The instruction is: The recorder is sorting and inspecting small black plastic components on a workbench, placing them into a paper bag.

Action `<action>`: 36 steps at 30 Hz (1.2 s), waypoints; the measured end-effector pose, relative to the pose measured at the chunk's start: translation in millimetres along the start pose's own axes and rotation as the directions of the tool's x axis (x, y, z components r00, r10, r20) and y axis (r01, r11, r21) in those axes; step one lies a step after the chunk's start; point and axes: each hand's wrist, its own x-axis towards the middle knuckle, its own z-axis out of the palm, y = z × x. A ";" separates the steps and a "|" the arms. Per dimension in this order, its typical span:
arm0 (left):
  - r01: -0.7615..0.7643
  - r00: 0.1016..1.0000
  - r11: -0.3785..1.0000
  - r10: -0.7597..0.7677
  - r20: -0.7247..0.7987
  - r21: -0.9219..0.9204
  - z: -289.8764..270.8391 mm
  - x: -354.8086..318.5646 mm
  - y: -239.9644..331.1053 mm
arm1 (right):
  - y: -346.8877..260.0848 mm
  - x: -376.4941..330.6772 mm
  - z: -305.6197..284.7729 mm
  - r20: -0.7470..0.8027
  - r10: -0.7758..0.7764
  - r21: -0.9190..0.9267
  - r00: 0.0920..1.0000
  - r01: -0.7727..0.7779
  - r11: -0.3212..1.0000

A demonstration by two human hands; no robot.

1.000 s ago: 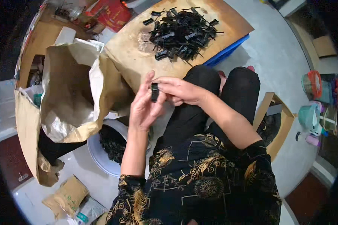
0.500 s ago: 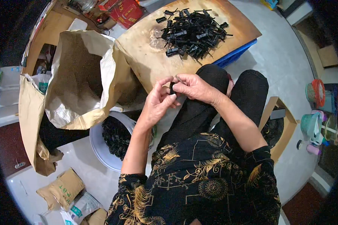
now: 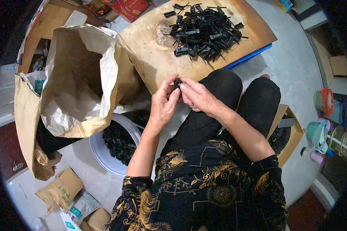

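Both of my hands meet above my lap, close to the table's near edge. Between them is a small black plastic part (image 3: 177, 83). My left hand (image 3: 164, 104) pinches it between thumb and fingers. The thumb and fingertips of my right hand (image 3: 198, 96) press on the same part from the right. Fingers cover much of it, so its exact shape is hidden. Beyond my hands, a heap of black plastic parts with thin sticks (image 3: 204, 34) lies on the worn wooden tabletop (image 3: 146, 50).
A large open paper sack (image 3: 77, 77) stands on the left. Below it sits a white bucket (image 3: 98, 154) holding black pieces (image 3: 119, 140). Filled bags (image 3: 61, 188) lie on the floor at lower left. A cardboard box (image 3: 293, 142) is right of my legs; baskets (image 3: 324, 102) stand farther right.
My right fingers have closed in over the part, and both hands still hold it together. The whole view has shifted slightly, with the table appearing higher and farther right.
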 end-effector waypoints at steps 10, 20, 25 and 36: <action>-0.033 0.997 0.999 0.035 -0.076 0.030 5.0 15.8 -18.1 | 7.4 15.8 -2.8 -0.091 0.020 0.057 0.996 -0.015 0.998; -0.164 0.973 0.916 0.212 -0.094 0.366 12.7 33.6 -27.9 | 0.1 26.7 -10.9 -0.178 0.115 0.078 0.977 -0.103 0.992; -0.119 0.993 0.949 0.115 0.029 0.294 13.5 38.6 -40.1 | 5.5 22.8 -21.3 -0.180 0.150 0.009 0.972 -0.151 0.989; -0.116 0.986 0.870 0.160 -0.052 0.479 4.0 113.2 -42.6 | 24.1 -2.6 -37.4 -0.357 -0.044 -0.151 0.933 -0.011 0.989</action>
